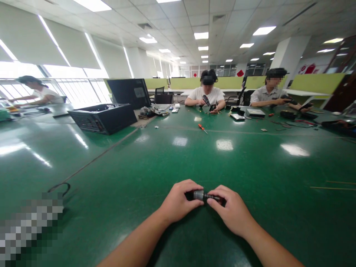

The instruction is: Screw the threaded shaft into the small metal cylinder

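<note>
Bare forearms (139,241) extended across the green table (167,163). Left hand (178,202) was found gripping one end of a dark cylindrical object (198,195) with a grey band; right hand (235,207) gripped its opposite end. The object lay level between both hands; table contact could not be determined. An orange-handled screwdriver (201,127) lay well beyond.

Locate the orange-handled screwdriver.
In the head view, the orange-handled screwdriver lies on the green table, slightly right of centre, beyond the left hand and right hand, nearer the co-worker in the white T-shirt opposite.
</note>
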The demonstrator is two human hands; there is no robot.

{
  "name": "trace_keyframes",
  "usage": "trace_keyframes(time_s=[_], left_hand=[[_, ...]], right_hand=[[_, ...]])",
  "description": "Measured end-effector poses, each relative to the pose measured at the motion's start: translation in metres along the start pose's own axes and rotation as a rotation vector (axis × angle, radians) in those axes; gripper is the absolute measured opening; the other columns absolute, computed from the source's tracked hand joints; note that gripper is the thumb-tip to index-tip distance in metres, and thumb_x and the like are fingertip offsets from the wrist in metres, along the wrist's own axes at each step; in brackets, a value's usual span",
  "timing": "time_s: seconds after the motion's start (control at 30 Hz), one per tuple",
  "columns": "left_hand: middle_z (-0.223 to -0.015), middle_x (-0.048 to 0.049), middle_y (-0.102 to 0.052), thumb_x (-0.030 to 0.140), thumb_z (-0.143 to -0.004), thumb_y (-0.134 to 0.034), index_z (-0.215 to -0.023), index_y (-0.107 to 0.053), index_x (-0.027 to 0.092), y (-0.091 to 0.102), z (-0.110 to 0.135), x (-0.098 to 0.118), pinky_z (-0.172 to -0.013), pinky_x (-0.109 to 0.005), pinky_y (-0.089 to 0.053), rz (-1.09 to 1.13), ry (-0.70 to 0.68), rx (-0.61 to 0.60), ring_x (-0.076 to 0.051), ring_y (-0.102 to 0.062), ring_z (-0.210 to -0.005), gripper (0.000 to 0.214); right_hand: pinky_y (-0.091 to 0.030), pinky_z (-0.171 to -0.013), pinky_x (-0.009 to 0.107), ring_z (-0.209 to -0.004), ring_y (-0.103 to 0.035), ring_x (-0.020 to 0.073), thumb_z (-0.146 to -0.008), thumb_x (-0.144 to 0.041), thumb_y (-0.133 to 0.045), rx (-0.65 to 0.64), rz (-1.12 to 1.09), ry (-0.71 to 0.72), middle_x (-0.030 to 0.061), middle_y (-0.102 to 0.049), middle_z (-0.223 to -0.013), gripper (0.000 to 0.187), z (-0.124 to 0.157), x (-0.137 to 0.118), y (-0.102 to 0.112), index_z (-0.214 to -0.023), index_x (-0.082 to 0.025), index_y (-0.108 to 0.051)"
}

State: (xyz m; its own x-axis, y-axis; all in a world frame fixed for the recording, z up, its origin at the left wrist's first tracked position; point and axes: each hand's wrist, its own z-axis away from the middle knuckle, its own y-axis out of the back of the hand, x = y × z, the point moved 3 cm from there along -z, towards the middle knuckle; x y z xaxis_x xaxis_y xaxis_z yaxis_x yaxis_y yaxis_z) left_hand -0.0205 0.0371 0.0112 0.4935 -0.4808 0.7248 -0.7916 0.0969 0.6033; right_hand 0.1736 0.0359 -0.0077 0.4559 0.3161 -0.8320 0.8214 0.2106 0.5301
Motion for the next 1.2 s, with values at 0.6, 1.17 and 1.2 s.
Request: trace_keyframes(time_s=[0.6,1.17,1.2], left_hand=[[-0.092,-0.0046,-0.073,0.022,-0.071,-0.083,-0.100,-0.076,0.021,-0.0001,0.0018,-0.0013,-0.080,-0.031,-0.049,0.013,0.020,0.020,-0.020,-0.066,-0.085,0.030],[-0.090,-0.0034,-0.073,0.022,-0.069,-0.085,-0.099,-0.076,0.022,0.0033,0.0012,0.0008,-0.078,-0.031,-0.048,0.026,0.063,0.058,-0.020,-0.065,-0.083,0.031],[-0.090,-0.0033,-0.072,0.022,-0.068,-0.085,-0.099,-0.076,0.022,0.0035,0.0012,0.0008,-0.078,-0.031,-0.048,0.028,0.067,0.061,-0.020,-0.065,-0.083,0.032]], right_hand=[[-0.043,-0.071,0.030,-0.077,-0.061,0.0189,-0.090,-0.032,-0.061,0.003,0.002,-0.002,0.0030,-0.066,-0.084,0.018,0.0029,0.0007,-0.0006,-0.090,-0.022,-0.076],[-0.042,-0.066,0.029,-0.071,-0.058,0.0177,-0.090,-0.034,-0.060,0.054,-0.061,-0.027,0.0012,-0.063,-0.080,0.018,0.0028,0.0040,0.0008,-0.090,-0.022,-0.073],[-0.042,-0.066,0.029,-0.071,-0.058,0.0176,-0.090,-0.034,-0.060,0.054,-0.064,-0.029,0.0012,-0.063,-0.080,0.018,0.0026,0.0040,0.0008,-0.090,-0.022,-0.074]])
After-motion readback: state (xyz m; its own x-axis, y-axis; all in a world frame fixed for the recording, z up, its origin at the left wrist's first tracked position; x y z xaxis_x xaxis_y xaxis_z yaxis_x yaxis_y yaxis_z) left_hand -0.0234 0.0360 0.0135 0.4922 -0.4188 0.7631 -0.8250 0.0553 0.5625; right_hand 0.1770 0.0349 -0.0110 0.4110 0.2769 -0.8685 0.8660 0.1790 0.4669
